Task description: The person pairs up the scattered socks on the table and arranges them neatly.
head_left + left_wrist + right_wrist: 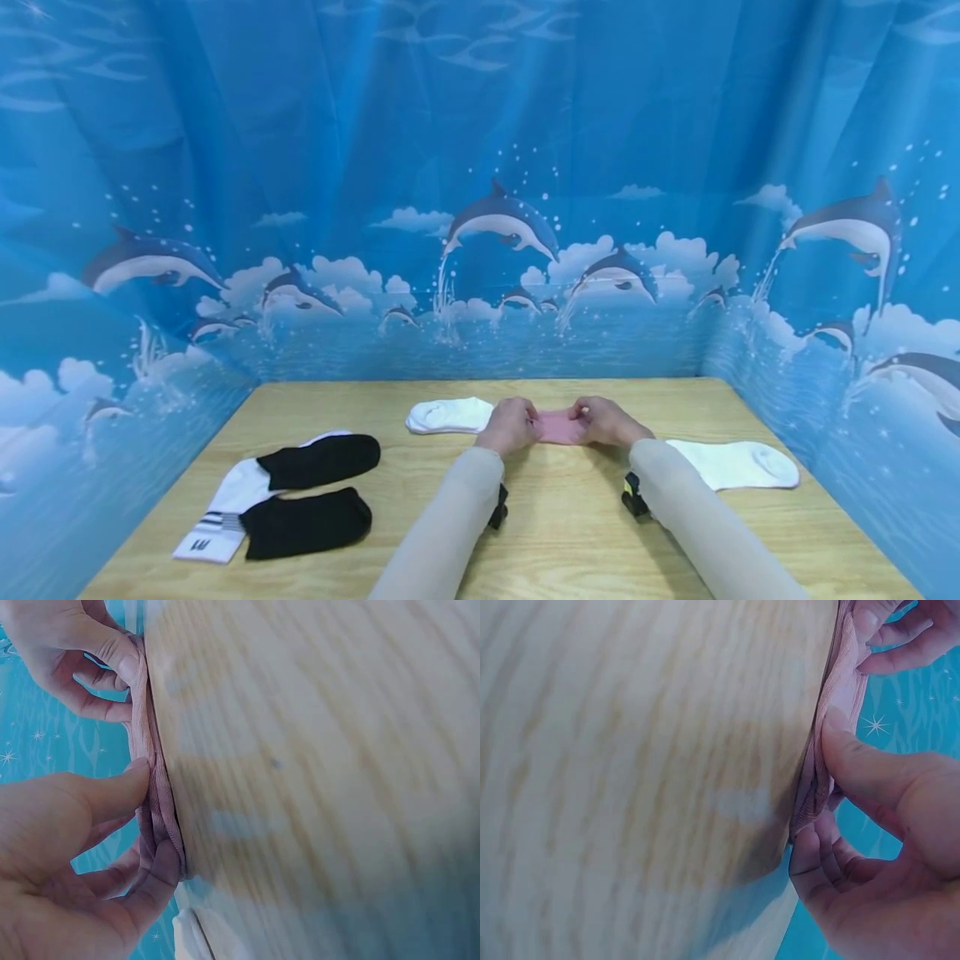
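A small pink sock (557,427) lies between my two hands at the back middle of the wooden table. My left hand (510,427) pinches its left end between thumb and fingers. The other end is held the same way by my right hand (604,423). Seen from the left wrist, the pink fabric (159,791) looks bunched and ribbed, low over the tabletop. In the right wrist view my right thumb (844,742) presses on the folded cloth, with the fingertips curled under its lower edge.
A white sock (444,416) lies just left of my left hand, another white sock (738,464) beyond my right forearm. On the left are two black socks (307,523) and white socks with a striped cuff (238,492) showing. A dolphin-print curtain (480,167) surrounds the table (558,550).
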`<state>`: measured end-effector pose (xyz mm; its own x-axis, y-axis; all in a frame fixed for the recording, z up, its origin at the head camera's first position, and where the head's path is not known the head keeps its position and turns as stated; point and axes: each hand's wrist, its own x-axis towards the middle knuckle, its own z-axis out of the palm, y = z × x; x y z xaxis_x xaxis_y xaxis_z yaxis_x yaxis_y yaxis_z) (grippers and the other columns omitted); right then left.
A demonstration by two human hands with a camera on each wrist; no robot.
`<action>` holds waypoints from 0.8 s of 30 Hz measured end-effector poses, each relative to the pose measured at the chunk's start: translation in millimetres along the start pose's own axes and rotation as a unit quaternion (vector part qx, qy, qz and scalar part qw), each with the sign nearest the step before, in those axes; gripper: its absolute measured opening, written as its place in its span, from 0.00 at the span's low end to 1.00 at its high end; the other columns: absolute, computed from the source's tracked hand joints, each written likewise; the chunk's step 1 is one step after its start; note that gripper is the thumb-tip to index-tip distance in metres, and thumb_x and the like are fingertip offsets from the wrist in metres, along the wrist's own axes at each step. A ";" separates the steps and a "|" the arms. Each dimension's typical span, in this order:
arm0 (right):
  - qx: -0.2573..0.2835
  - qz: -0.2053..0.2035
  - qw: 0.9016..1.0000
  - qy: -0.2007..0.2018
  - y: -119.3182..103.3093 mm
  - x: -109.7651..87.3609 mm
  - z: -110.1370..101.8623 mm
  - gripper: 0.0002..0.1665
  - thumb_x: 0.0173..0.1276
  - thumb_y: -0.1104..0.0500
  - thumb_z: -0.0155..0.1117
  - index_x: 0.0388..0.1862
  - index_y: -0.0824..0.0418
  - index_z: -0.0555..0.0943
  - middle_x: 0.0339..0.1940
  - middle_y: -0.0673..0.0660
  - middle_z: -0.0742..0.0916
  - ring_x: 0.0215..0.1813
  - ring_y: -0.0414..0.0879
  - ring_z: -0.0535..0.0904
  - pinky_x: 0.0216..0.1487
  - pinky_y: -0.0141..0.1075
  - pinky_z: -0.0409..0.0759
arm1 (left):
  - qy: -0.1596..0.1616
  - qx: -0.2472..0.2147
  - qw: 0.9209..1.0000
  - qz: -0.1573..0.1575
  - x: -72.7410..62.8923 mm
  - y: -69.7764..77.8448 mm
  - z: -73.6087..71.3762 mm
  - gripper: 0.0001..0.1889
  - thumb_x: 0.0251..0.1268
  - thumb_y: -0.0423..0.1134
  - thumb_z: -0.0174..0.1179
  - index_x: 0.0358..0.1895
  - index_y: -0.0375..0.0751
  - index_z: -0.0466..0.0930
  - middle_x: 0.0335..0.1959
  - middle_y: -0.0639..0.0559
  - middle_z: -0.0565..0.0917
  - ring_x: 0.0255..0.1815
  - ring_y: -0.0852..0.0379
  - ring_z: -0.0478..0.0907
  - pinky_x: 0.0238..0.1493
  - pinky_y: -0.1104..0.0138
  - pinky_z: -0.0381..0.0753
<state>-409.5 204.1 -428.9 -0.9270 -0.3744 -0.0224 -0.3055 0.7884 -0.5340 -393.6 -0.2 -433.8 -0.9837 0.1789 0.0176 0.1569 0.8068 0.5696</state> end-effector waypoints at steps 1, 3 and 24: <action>-0.001 -0.003 1.000 0.000 -0.4 -0.3 -0.6 0.18 0.56 0.70 0.73 0.46 0.63 0.83 0.49 0.63 0.86 0.47 0.50 0.78 0.55 0.45 0.79 | 0.000 0.000 1.000 0.002 0.1 0.0 0.0 0.10 0.65 0.32 0.68 0.48 0.42 0.87 0.48 0.47 0.87 0.53 0.48 0.84 0.55 0.57 0.85; -0.001 -0.002 1.000 0.001 -1.2 -1.0 -0.7 0.18 0.56 0.70 0.73 0.46 0.63 0.83 0.50 0.63 0.87 0.47 0.50 0.78 0.56 0.46 0.79 | 0.000 -0.001 1.000 0.005 0.0 -0.1 0.2 0.10 0.65 0.32 0.68 0.49 0.41 0.87 0.49 0.46 0.87 0.54 0.48 0.83 0.55 0.57 0.85; -0.037 -0.011 0.999 0.019 -14.9 -5.6 -2.1 0.19 0.62 0.67 0.72 0.53 0.67 0.82 0.51 0.67 0.87 0.56 0.62 0.83 0.63 0.58 0.81 | -0.030 -0.094 0.995 0.033 -19.1 -1.5 -22.9 0.19 0.68 0.30 0.63 0.61 0.36 0.81 0.51 0.39 0.86 0.52 0.46 0.83 0.57 0.52 0.84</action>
<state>-400.2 195.5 -419.0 -0.9272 -0.3739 0.0224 -0.3398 0.8147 -0.4699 -377.1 -17.8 -416.2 -0.9639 0.2659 0.0136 0.1958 0.6734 0.7129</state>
